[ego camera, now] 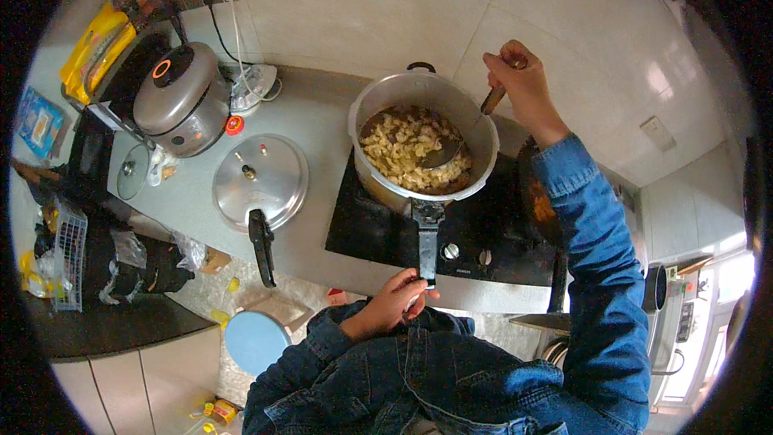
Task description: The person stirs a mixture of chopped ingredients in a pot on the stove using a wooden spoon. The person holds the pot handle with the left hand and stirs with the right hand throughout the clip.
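Note:
An aluminium pressure cooker pot [424, 84], its lid off, stands on the black gas hob [374, 229]. Inside it are pale yellowish chopped pieces of food [398, 145] in brownish liquid. My right hand [520, 72], raised above the pot's right rim, grips a ladle by its brown handle [493, 99]. The ladle's dark bowl [444, 153] rests among the pieces. My left hand [401, 299] is closed at the near end of the pot's long black handle [428, 251], thumb against it; part of that grip is hidden.
The pressure cooker lid [259, 178] lies on the grey counter [308, 127] left of the hob. Behind it are a rice cooker [181, 103], a red cap [234, 125] and a glass lid [133, 172]. A wok [534, 193] sits at the hob's right, partly behind my arm. A blue round stool [256, 341] stands below.

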`<state>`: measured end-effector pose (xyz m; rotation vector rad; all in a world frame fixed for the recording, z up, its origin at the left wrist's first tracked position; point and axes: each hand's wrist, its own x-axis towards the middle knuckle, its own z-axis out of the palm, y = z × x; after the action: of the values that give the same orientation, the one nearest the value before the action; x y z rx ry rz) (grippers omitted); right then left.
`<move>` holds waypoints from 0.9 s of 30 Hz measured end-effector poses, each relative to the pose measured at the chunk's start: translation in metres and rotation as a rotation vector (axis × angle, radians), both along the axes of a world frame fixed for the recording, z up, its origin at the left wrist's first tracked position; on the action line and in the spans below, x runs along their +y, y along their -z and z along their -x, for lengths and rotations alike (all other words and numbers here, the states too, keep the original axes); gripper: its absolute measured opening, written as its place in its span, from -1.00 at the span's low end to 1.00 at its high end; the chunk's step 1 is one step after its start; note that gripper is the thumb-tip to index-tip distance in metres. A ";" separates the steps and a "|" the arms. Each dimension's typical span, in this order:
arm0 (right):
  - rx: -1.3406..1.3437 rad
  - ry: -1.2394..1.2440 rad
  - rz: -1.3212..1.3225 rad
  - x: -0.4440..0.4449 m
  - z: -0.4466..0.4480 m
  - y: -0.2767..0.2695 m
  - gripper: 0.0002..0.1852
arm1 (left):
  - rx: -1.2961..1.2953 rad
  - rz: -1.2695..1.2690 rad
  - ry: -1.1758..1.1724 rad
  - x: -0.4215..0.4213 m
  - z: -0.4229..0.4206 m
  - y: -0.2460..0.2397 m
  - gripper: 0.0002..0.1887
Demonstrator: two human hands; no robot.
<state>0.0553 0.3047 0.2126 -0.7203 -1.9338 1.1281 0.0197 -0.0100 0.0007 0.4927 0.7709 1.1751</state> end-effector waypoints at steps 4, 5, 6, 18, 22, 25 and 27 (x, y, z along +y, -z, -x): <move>-0.006 0.050 0.073 -0.011 -0.014 0.008 -0.74 | 0.009 0.074 -0.002 0.002 0.000 -0.007 -0.86; -0.011 0.051 0.048 -0.013 -0.017 0.011 -0.73 | 0.038 0.115 0.003 0.002 0.000 -0.008 -0.86; -0.016 0.052 0.021 -0.015 -0.020 0.015 -0.73 | 0.023 0.082 -0.020 0.003 -0.001 -0.009 -0.87; 0.152 0.096 0.062 -0.015 -0.033 0.038 -0.74 | 0.006 0.129 -0.054 0.004 -0.003 -0.004 -0.86; 0.210 0.030 0.141 -0.016 -0.035 0.021 -0.74 | 0.025 0.076 -0.060 0.002 -0.002 -0.007 -0.86; 0.127 0.065 0.037 -0.014 -0.044 0.016 -0.79 | 0.013 0.092 -0.052 0.001 -0.002 -0.009 -0.86; 0.133 0.043 -0.002 -0.015 -0.049 0.019 -0.79 | 0.009 0.112 -0.061 0.000 -0.003 -0.010 -0.86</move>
<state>0.1043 0.2897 0.1940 -0.6664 -1.7998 1.1194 0.0232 -0.0096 0.0109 0.3841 0.8590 1.1797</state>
